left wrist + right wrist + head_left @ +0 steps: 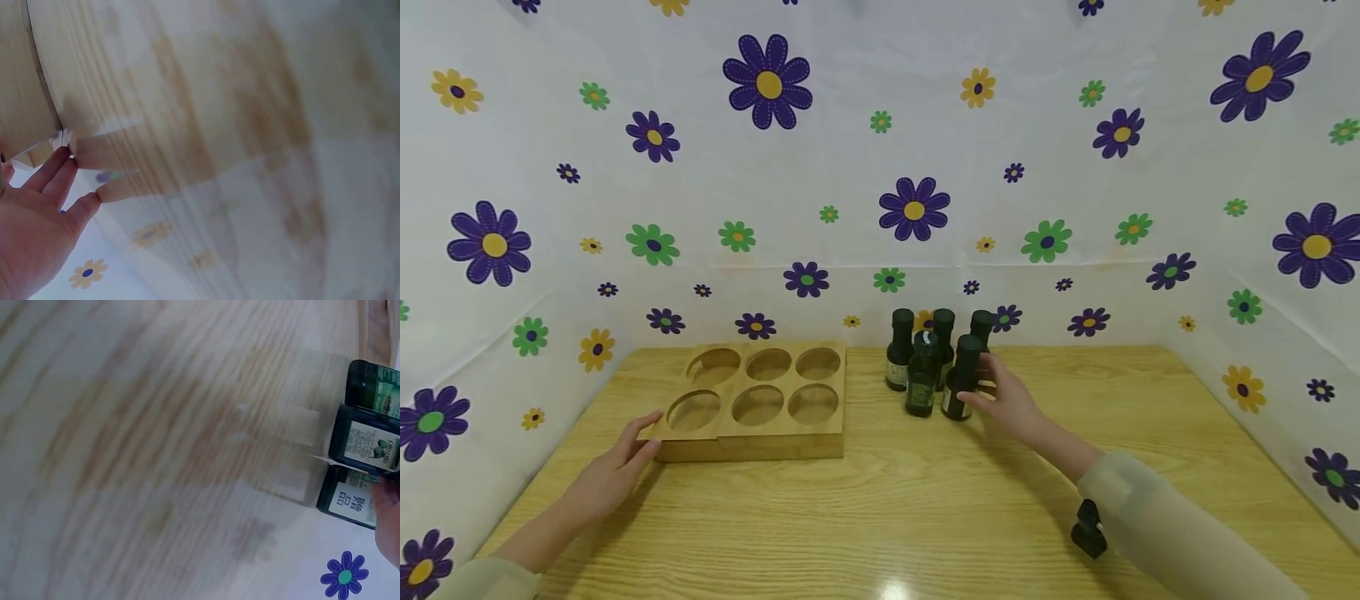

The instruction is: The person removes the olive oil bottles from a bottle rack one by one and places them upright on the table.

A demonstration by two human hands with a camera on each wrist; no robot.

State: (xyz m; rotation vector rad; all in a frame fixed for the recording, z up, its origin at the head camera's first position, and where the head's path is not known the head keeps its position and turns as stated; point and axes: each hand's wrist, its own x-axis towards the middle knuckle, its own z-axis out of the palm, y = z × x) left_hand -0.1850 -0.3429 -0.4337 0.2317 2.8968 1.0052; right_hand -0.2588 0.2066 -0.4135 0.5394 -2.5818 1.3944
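Observation:
Near the left end of the table, a wooden rack [781, 444] with several round holes lies flat. My left hand [606, 482] touches its front left corner, thumb by the front face and forefinger along the left side. In the left wrist view the other fingers [55, 178] are nearly straight, tips down at the tabletop. My right hand [1006, 402] grips a dark bottle [960, 377] with a black cap, thumb in front and fingers behind. This bottle stands upright at the front right of a group of similar ones. Beside it is a dark bottle [921, 387] with a green label.
Behind these two stand a bottle [898, 354] with a pale label, another bottle [943, 329] and a third bottle [981, 323] partly hidden by the right hand. A flowered cloth [842, 167] encloses the wooden table [880, 517] at the back and sides.

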